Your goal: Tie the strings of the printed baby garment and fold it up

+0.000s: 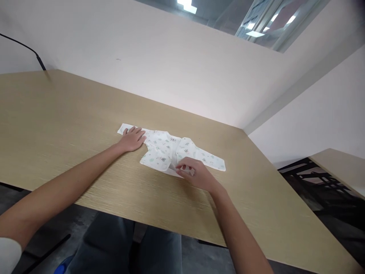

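A small white baby shirt (pixel 159 148) with a printed pattern of little green and dark figures lies spread on the table, sleeves out to both sides. Its front is parted, showing the plain inside and a small label at the neck. My left hand (pixel 133 139) rests flat on the sleeve at the left, fingers spread. At the lower front edge on the right half, my right hand (pixel 196 173) has thumb and fingers curled together in a pinch on the shirt's fabric. That hand hides part of the hem.
The wooden table (pixel 85 110) runs back to a white wall (pixel 171 68). A black cable (pixel 21 43) comes down at the far left. On the right, beyond the table's edge, are a dark metal frame (pixel 322 179) and another tabletop (pixel 339 165).
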Demonstrator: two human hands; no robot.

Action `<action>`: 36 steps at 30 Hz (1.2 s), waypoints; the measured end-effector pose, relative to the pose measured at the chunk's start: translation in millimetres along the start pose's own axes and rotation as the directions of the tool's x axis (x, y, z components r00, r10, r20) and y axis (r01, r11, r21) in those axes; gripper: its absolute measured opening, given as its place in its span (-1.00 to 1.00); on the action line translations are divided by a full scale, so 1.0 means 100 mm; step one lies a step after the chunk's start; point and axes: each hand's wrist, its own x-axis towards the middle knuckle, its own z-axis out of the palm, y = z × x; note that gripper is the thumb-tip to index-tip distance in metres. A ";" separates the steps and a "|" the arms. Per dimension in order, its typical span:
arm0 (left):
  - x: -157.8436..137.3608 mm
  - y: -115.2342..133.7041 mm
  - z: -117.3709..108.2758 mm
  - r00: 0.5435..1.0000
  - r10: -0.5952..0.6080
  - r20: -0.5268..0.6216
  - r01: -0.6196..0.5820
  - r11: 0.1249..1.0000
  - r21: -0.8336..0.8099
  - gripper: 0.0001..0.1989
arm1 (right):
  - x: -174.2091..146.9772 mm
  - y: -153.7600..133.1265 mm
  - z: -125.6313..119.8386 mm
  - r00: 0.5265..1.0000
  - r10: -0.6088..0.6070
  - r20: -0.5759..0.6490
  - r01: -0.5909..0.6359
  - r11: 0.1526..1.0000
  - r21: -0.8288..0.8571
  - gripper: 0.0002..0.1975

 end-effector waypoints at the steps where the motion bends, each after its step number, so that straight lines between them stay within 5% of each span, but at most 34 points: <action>1: 0.00 0.00 0.00 1.000 -0.004 0.004 0.005 1.000 -0.003 -0.40 | 0.02 -0.03 0.04 0.999 -0.033 -0.014 0.033 0.999 -0.002 -0.83; 6: -0.01 0.01 -0.01 1.000 0.006 0.001 -0.006 1.000 -0.013 -0.41 | 0.04 -0.11 0.20 0.991 -0.136 -0.021 0.136 0.990 0.033 -0.83; 24: -0.02 0.03 -0.03 1.000 -0.013 0.010 0.013 1.000 0.014 -0.42 | 0.07 -0.12 0.45 0.990 -0.130 0.046 0.137 0.962 -0.238 -0.78; 32: -0.02 0.04 -0.05 1.000 -0.008 0.010 0.008 1.000 0.018 -0.42 | 0.02 -0.27 0.26 0.986 -0.135 0.103 0.132 0.991 0.030 -0.71; 36: -0.04 0.06 -0.04 1.000 -0.018 0.015 0.017 0.999 0.033 -0.43 | -0.03 -0.24 0.06 0.996 -0.077 0.037 0.076 0.997 0.027 -0.74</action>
